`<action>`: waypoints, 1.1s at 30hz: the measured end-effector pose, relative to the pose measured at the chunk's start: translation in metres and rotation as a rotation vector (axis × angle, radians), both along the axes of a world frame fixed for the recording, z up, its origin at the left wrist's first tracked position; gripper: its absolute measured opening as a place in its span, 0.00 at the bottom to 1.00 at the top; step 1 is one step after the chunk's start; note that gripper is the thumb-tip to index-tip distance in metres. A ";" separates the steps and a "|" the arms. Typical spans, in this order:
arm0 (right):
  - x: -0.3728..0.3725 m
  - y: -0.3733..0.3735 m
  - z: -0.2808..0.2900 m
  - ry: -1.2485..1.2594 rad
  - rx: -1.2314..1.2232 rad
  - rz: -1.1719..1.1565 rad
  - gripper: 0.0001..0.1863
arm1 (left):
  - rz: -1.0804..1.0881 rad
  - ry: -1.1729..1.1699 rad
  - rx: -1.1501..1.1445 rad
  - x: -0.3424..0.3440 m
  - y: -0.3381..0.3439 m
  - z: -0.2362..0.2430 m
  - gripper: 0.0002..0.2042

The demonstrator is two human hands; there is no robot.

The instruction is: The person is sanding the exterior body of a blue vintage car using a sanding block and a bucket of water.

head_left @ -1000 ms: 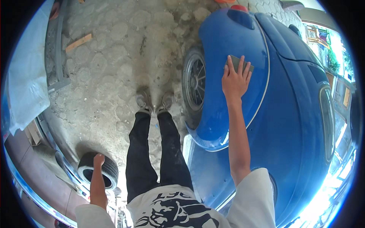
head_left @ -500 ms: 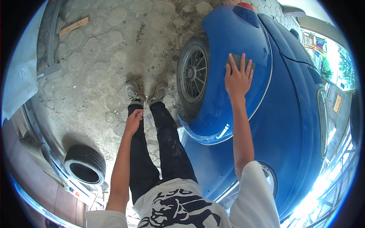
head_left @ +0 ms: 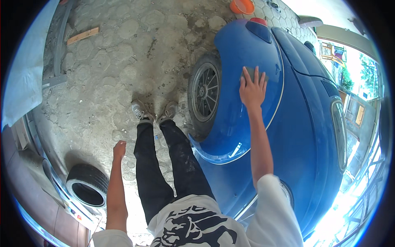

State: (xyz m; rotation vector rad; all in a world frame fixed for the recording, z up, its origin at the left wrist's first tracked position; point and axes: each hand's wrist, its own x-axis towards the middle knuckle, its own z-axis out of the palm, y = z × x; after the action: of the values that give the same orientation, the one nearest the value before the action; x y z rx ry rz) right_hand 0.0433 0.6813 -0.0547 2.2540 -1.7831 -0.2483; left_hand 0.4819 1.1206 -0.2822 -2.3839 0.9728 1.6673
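Note:
My right hand (head_left: pixel 252 91) lies flat on the blue rear fender (head_left: pixel 236 53) of a rounded car, its fingers spread. Under those fingers is a thin, dark grey-green square (head_left: pixel 261 77) that looks like sandpaper; the hand covers part of it. Low at my left side hangs my left hand (head_left: pixel 119 149), fingers curled in and nothing visible in them. It touches neither the car nor anything else.
Below the fender is the car's wheel (head_left: pixel 205 92); a red tail light (head_left: pixel 258 21) sits at its far end. An orange basin (head_left: pixel 242 5) stands beyond. A loose tyre (head_left: pixel 87 186) lies at left, and a wooden strip (head_left: pixel 83 36) rests on the rough paved floor.
My left hand has dropped back and left, away from my leg. The right hand stays spread over the square on the fender. With the view shifted, the orange basin now shows.

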 end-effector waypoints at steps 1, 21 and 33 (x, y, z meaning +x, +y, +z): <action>0.002 0.003 0.001 -0.004 -0.005 -0.005 0.21 | 0.146 0.021 -0.019 -0.004 -0.013 0.002 0.16; -0.007 0.066 0.024 -0.322 0.059 -0.197 0.24 | -0.078 -0.181 -0.266 0.019 -0.133 0.143 0.16; 0.004 -0.001 0.003 -0.351 0.081 -0.256 0.26 | 0.349 0.327 0.183 0.037 -0.087 0.058 0.18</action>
State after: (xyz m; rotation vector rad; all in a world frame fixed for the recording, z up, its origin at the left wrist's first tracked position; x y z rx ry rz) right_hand 0.0470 0.6807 -0.0517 2.2274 -2.2821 0.0338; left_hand 0.5192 1.0333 -0.2242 -2.3039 0.4167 2.2101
